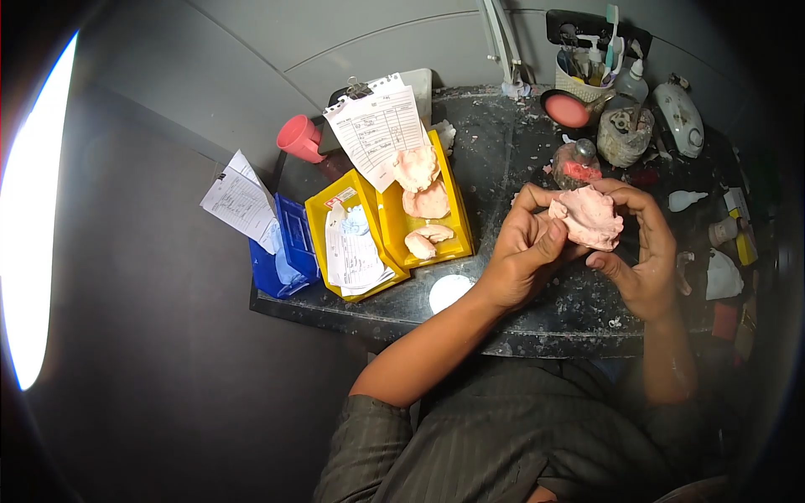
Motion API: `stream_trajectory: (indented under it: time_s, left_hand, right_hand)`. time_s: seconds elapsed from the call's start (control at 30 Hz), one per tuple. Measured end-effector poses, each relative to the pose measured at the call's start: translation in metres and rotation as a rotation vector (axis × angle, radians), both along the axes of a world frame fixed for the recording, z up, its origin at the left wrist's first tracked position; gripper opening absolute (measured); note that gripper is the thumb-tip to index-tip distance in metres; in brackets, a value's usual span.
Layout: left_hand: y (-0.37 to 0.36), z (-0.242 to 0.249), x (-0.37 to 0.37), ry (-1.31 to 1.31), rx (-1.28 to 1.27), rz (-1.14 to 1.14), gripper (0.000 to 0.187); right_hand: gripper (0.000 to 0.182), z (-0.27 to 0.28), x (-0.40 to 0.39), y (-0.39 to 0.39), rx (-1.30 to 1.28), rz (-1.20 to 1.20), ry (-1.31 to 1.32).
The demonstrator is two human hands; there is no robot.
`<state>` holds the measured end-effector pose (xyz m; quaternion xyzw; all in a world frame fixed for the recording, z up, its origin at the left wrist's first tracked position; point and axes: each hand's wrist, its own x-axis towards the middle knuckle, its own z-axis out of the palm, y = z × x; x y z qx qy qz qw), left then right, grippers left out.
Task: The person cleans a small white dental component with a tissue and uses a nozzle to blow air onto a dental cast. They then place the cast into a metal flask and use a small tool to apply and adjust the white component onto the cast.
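A pale pink plaster cast with a rough edge is held up over the right part of the black table. My left hand grips its left side, thumb in front and fingers behind. At its right side my right hand is curled round it, fingers at the upper edge and thumb near the lower edge. Similar pink casts lie in a yellow tray left of my hands, with a written form clipped above them.
Further left are a second yellow tray, a blue tray and a pink cup. Behind my hands stand a glass jar, a bag-like container and a basket of tools. A white disc lies near the front edge.
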<state>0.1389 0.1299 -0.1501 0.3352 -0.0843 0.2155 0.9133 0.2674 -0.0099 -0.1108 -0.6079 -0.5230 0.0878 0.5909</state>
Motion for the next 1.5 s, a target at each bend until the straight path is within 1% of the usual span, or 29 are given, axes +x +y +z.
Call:
stream_trajectory:
  time_s: [0.03,0.1,0.2,0.4,0.73,0.83,0.9,0.93,0.97,1.0,1.03,1.07,1.1,1.13,1.2,1.23,1.3,1.33,1.4,1.43,1.47,1.5]
  left_hand:
    - [0.000,-0.001,0.000,-0.003,-0.001,-0.001,0.039]
    - [0.002,-0.005,0.000,-0.001,0.090,0.019,0.039]
    - [0.002,-0.002,0.002,-0.025,0.090,0.027,0.039]
    - [0.002,-0.004,0.002,0.005,0.156,0.061,0.041]
    - [0.003,-0.004,0.002,0.014,0.178,0.041,0.042]
    - [0.003,0.004,-0.002,0.051,0.252,0.032,0.046]
    - [0.002,0.015,-0.011,0.085,0.844,0.497,0.055]
    - [0.008,0.020,-0.020,0.045,1.174,0.782,0.052]
    - [0.013,0.025,-0.027,0.004,1.302,1.006,0.042]
    - [0.021,0.023,-0.037,0.006,1.361,1.219,0.040]
    - [0.024,0.038,-0.050,0.184,1.459,1.460,0.030]
    - [0.028,0.050,-0.061,0.572,1.609,1.583,0.018]
    - [0.040,0.051,-0.065,0.848,1.658,1.630,0.013]
    - [0.057,0.044,-0.073,1.109,1.824,1.595,0.019]
    - [0.072,0.037,-0.076,1.382,1.980,1.402,0.026]
    - [0.080,0.032,-0.073,1.374,1.989,1.409,0.026]
    - [0.091,0.026,-0.069,1.421,2.034,1.285,0.030]
    - [0.094,0.026,-0.069,1.411,2.040,1.296,0.030]
    - [0.100,0.030,-0.064,1.643,2.097,1.107,0.039]
    - [0.111,0.019,-0.062,1.757,2.147,1.078,0.039]
    - [0.120,0.009,-0.063,1.718,2.152,1.116,0.036]
    - [0.114,0.017,-0.061,1.729,2.114,1.090,0.035]
  right_hand:
    - [0.069,-0.001,0.000,-0.001,-0.001,-0.001,-0.003]
    - [0.065,-0.001,0.001,-0.002,-0.011,0.003,0.024]
    - [0.062,0.002,-0.002,-0.002,-0.004,0.010,0.033]
    - [0.061,0.003,-0.001,-0.004,0.007,0.044,0.053]
    - [0.058,0.005,0.001,-0.005,0.012,0.066,0.114]
    - [0.058,0.003,0.002,-0.005,0.063,0.065,0.147]
    - [0.059,0.004,0.000,-0.004,0.131,0.045,0.233]
    - [0.059,0.005,0.001,-0.004,0.146,0.038,0.238]
    - [0.060,0.006,0.003,-0.006,0.148,0.032,0.190]
    - [0.060,0.006,0.005,-0.008,0.150,0.021,0.147]
    - [0.060,0.007,0.006,-0.010,0.163,0.002,0.164]
    - [0.061,0.008,0.007,-0.013,0.149,-0.001,0.131]
    - [0.062,0.008,0.007,-0.015,0.134,-0.001,0.097]
    - [0.062,0.007,0.007,-0.016,0.145,-0.014,0.112]
    - [0.062,0.011,0.007,-0.017,0.217,0.051,0.034]
    - [0.062,0.012,0.006,-0.017,0.240,0.073,0.037]
    - [0.061,0.015,0.004,-0.019,0.255,0.074,0.036]
    - [0.061,0.015,0.004,-0.020,0.260,0.078,0.032]
    - [0.061,0.015,0.006,-0.023,0.258,0.036,-0.002]
    - [0.061,0.016,0.005,-0.023,0.279,0.030,0.008]
    - [0.061,0.016,0.005,-0.022,0.300,0.023,0.015]
    - [0.062,0.014,0.008,-0.021,0.323,0.011,-0.022]
